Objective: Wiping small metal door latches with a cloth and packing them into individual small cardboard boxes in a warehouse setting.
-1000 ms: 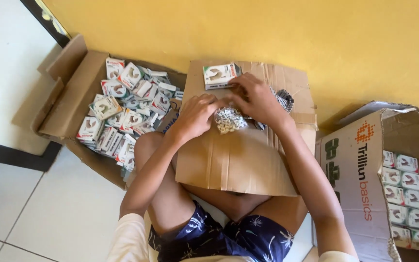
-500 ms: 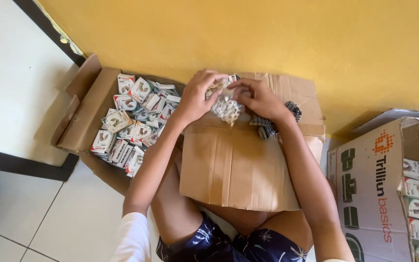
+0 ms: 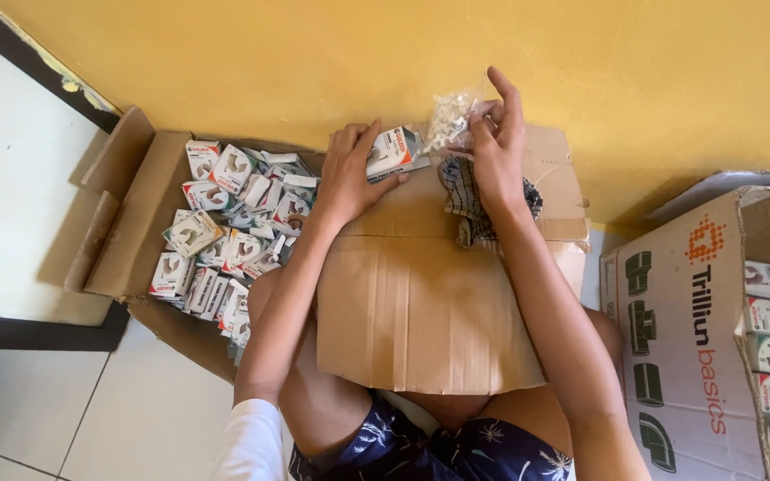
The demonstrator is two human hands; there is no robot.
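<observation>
**Clips held high over an awkward lap board**

Clips in a clear little bag hang from the right hand, pinched between thumb and fingertips and lifted up toward the yellow wall. The left hand is closed round a small carton, thumb and fingers clamping its sides, with the carton resting on the far edge of the cardboard sheet that lies across the person's lap.

Risks, as I judge them:

- The bag is held only at its top by a light pinch. If the plastic is open or slips, the small white clips could scatter over the sheet and down onto the tiled floor.
- The carton sits right at the sheet's far edge, near the wall. A push from the bag could tip it off the back, or crush its thin flap; whether the flap is open I cannot tell.
- The sheet rests on the knees alone. A shift of a leg would tilt it and slide the dark checked cloth, which lies under the right wrist, toward the lap.
- The open box of finished cartons sits just beside the left elbow; a wide swing of that arm could knock cartons out of it.
- The tall box on the right stands close to the right forearm and could be bumped.
</observation>
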